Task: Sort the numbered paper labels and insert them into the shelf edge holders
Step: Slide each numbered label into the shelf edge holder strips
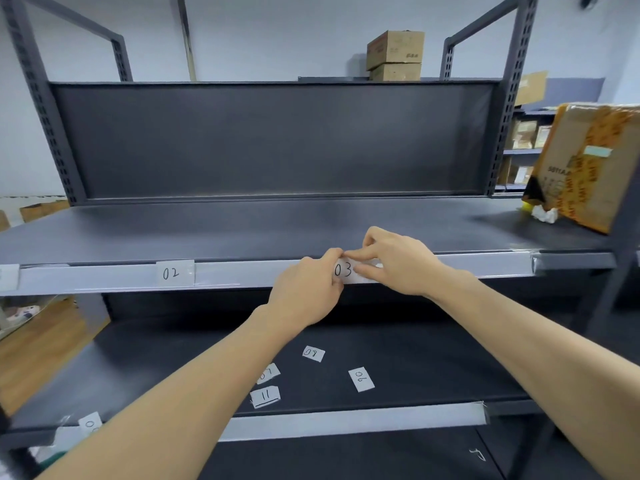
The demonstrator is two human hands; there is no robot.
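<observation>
Left hand (304, 292) and right hand (398, 261) both had their grip pinched on the 03 label (343, 270) right at the holder (242, 276), with 02 (173, 273) sitting in that holder further left and loose labels (361, 379) on the shelf (433, 362) below it.

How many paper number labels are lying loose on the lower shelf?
4: label 08 furthest back, 07 by the left forearm, 11 in front of it, 06 to the right. Arms may hide others; one front-left seems in the holder.
</observation>
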